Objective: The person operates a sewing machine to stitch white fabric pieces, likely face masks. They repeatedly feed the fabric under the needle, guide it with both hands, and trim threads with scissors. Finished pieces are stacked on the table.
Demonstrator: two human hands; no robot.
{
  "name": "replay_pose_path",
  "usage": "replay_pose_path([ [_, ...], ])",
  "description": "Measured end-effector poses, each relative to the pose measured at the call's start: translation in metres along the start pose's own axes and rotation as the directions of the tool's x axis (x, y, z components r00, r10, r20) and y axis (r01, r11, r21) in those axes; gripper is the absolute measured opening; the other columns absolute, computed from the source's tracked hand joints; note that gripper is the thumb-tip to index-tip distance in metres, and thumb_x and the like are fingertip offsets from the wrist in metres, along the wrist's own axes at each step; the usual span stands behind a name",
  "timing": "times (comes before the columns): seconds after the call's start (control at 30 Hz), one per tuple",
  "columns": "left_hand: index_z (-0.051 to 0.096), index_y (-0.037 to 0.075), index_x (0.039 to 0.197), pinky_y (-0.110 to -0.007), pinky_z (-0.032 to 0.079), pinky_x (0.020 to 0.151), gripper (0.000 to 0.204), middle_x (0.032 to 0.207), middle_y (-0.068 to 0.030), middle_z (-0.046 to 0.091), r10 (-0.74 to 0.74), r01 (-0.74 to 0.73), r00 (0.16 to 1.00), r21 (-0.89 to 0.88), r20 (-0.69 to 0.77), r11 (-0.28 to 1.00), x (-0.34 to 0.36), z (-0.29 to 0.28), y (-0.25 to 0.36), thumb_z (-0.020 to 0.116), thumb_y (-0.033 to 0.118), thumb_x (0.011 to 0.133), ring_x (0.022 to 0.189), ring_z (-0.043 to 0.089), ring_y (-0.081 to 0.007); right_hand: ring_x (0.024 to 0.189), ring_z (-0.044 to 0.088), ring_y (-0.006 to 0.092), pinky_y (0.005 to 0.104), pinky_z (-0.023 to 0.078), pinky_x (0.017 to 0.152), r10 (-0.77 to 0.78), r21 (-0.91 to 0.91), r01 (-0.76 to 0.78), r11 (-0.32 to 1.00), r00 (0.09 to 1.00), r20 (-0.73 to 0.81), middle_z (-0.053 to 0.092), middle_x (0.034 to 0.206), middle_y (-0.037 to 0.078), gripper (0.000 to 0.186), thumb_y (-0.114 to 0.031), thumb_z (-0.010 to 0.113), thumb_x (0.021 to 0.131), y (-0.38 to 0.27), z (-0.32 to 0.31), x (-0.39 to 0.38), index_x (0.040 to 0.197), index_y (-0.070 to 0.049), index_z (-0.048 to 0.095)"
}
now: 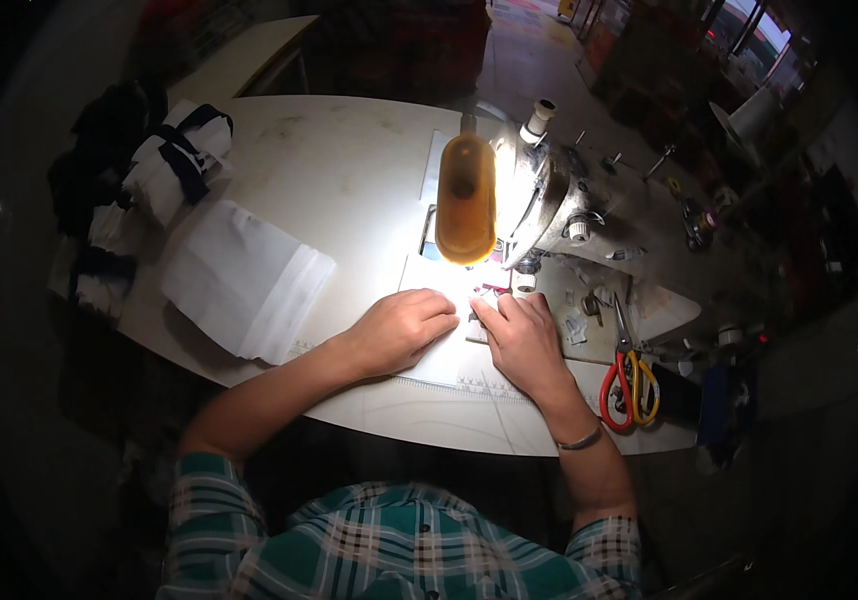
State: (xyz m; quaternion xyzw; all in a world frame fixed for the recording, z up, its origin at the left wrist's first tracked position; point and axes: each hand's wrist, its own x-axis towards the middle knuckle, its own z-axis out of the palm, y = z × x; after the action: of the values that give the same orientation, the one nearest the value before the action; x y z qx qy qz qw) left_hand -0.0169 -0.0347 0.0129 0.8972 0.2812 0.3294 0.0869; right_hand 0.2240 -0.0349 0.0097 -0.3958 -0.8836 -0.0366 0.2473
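The left hand, fingers curled, rests on a white fabric piece that lies flat on the tabletop before the sewing machine, and the right hand points its index finger beside it. Whether either grip is clamped on the fabric, I cannot tell. A larger white cloth lies leftward; red-and-yellow-handled scissors lie rightward.

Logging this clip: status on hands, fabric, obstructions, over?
Left hand on white fabric. Right hand by sewing machine; grips unclear. Glare under amber lamp hides detail. Red-and-yellow-handled scissors off right.
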Motion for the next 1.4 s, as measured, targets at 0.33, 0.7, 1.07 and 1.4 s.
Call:
replay_pose_path([
  [0.33, 0.072, -0.001, 0.098, -0.038, 0.059, 0.081, 0.012, 0.100, -0.0109, 0.070, 0.071, -0.071, 0.997, 0.018, 0.019, 0.997, -0.002, 0.000, 0.003, 0.070, 0.005, 0.089, 0.094, 0.069, -0.0276, 0.081, 0.060, 0.0251, 0.0376, 0.045, 0.085, 0.010, 0.002, -0.010, 1.000, 1.000, 0.022, 0.058, 0.085, 0.006, 0.033, -0.005, 0.064, 0.091, -0.001, 0.000, -0.001, 0.121, -0.012, 0.075],
  [0.7, 0.074, 0.001, 0.097, -0.036, 0.057, 0.075, 0.008, 0.095, -0.0089, 0.070, 0.096, -0.097, 0.995, 0.076, 0.014, 0.992, -0.003, -0.002, 0.006, 0.072, 0.007, 0.092, 0.088, 0.068, -0.0254, 0.082, 0.057, 0.0256, 0.0371, 0.045, 0.084, 0.018, 0.007, -0.018, 1.000, 0.999, 0.044, 0.056, 0.083, 0.006, 0.033, -0.006, 0.071, 0.091, 0.000, -0.003, -0.001, 0.123, -0.012, 0.076],
  [1.07, 0.074, 0.001, 0.097, -0.035, 0.056, 0.073, 0.008, 0.090, -0.0076, 0.066, 0.117, -0.120, 0.993, 0.156, 0.034, 0.980, -0.003, -0.002, 0.003, 0.071, 0.006, 0.092, 0.086, 0.066, -0.0239, 0.076, 0.055, 0.0246, 0.0369, 0.044, 0.080, -0.047, 0.049, 0.045, 0.998, 0.998, 0.034, 0.054, 0.079, 0.005, 0.031, -0.005, 0.071, 0.089, 0.002, -0.007, -0.004, 0.119, -0.013, 0.077],
  [1.4, 0.073, -0.001, 0.099, -0.037, 0.057, 0.075, 0.012, 0.095, -0.0082, 0.067, 0.069, -0.072, 0.997, 0.197, 0.021, 0.978, 0.001, 0.002, -0.004, 0.070, 0.007, 0.091, 0.088, 0.066, -0.0252, 0.068, 0.055, 0.0219, 0.0369, 0.042, 0.079, -0.123, 0.055, 0.123, 0.991, 0.992, 0.004, 0.053, 0.075, 0.004, 0.028, -0.007, 0.073, 0.088, 0.000, -0.009, -0.003, 0.116, -0.012, 0.078],
])
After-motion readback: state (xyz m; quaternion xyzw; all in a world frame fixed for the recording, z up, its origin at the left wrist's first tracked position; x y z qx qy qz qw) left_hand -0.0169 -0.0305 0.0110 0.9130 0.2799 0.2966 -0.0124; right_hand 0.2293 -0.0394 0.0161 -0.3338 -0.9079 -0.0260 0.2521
